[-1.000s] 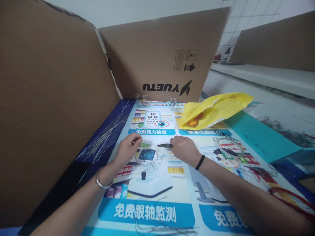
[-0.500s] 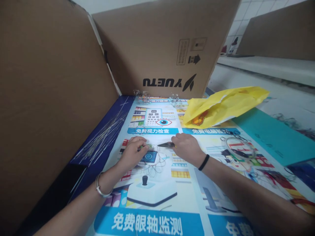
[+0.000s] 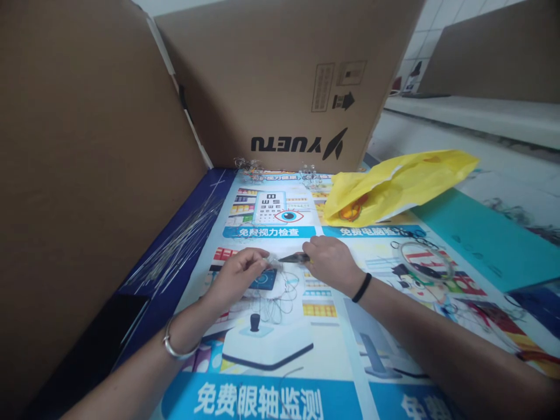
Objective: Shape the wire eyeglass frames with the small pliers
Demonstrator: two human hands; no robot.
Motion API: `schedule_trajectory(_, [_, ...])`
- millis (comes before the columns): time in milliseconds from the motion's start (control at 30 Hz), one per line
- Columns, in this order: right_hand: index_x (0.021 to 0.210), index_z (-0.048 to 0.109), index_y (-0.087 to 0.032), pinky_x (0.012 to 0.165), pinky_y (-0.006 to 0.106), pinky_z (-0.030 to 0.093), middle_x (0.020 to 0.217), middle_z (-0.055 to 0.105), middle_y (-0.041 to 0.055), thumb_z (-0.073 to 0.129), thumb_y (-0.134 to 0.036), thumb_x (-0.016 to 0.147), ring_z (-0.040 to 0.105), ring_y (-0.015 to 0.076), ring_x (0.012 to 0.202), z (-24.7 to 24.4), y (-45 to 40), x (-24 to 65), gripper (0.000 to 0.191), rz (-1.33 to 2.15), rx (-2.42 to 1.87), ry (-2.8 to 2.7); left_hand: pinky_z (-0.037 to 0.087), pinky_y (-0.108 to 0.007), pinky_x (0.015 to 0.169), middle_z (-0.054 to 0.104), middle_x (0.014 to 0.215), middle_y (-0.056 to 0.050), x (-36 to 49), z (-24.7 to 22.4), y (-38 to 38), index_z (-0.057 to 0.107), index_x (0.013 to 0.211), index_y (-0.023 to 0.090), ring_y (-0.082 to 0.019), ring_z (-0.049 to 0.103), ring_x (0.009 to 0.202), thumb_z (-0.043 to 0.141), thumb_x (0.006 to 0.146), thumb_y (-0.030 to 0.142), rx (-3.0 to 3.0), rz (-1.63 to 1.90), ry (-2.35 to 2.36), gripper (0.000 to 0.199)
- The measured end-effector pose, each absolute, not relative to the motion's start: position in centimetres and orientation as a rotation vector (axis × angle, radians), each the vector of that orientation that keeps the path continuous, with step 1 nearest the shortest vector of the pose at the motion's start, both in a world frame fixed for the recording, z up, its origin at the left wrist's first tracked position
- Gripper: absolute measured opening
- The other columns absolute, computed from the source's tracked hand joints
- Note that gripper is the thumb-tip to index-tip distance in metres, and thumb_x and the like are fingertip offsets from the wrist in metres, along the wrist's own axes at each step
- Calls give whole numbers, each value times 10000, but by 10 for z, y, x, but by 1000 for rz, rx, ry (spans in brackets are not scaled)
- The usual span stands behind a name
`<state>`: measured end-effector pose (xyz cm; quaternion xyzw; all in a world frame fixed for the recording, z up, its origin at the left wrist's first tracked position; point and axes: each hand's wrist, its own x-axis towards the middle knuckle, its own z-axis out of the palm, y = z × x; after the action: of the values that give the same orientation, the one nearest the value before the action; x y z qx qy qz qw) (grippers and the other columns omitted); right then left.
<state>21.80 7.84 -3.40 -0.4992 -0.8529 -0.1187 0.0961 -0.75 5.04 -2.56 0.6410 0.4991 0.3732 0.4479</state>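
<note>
My right hand is closed around needle-nose pliers, whose dark pointed jaws aim left. Their tip reaches a small, pale, wiry piece pinched between the thumb and fingers of my left hand. Whether the jaws grip this piece or only touch it, I cannot tell. Loops of thin wire spread over the printed sheet just below the two hands.
Straight thin wires lie in a bundle at left. Small wire clusters sit along the cardboard panel at the back. A yellow bag and a turquoise sheet lie at right, near a clear round dish.
The left hand has turned slightly, and the wiry piece in its fingers now meets the pliers' tip. The right hand has barely moved.
</note>
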Motion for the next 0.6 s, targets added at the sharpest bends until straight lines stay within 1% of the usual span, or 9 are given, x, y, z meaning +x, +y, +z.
schedule_trajectory(67, [821, 628, -168, 659, 286, 290, 806, 615, 70, 504, -247, 794, 534, 188, 783, -33, 78, 217, 150, -344, -1485, -2536, 446, -278, 653, 600, 1092, -75, -5, -25, 49, 543, 691, 166, -164, 615, 813, 542, 796, 334, 1495, 920, 1204, 198])
schedule_trajectory(200, [836, 630, -164, 657, 287, 294, 824, 617, 76, 511, -237, 785, 536, 190, 798, -31, 77, 217, 149, -319, -1502, -2554, 441, -252, 618, 603, 1050, -73, -1, -24, 47, 525, 651, 161, -155, 617, 800, 590, 753, 305, 1410, 941, 1192, 188])
schedule_trajectory(300, [841, 632, -165, 655, 289, 299, 828, 616, 79, 501, -257, 799, 537, 194, 799, -30, 77, 216, 165, -311, -1504, -2567, 429, -237, 583, 605, 1004, -65, 2, -22, 45, 519, 643, 158, -130, 595, 735, 593, 744, 295, 1390, 962, 1212, 186])
schedule_trajectory(500, [834, 631, -156, 660, 290, 292, 819, 611, 85, 523, -261, 787, 530, 195, 797, -32, 75, 216, 158, -357, -1449, -2569, 404, -225, 570, 600, 950, -51, 6, -20, 41, 496, 622, 152, -99, 576, 661, 591, 751, 274, 1377, 999, 1190, 202])
schedule_trajectory(600, [823, 630, -156, 660, 289, 282, 814, 611, 83, 533, -249, 778, 522, 191, 786, -34, 75, 217, 142, -403, -1406, -2561, 401, -224, 567, 599, 940, -52, 6, -21, 40, 492, 620, 150, -103, 571, 667, 590, 753, 277, 1387, 1023, 1187, 208])
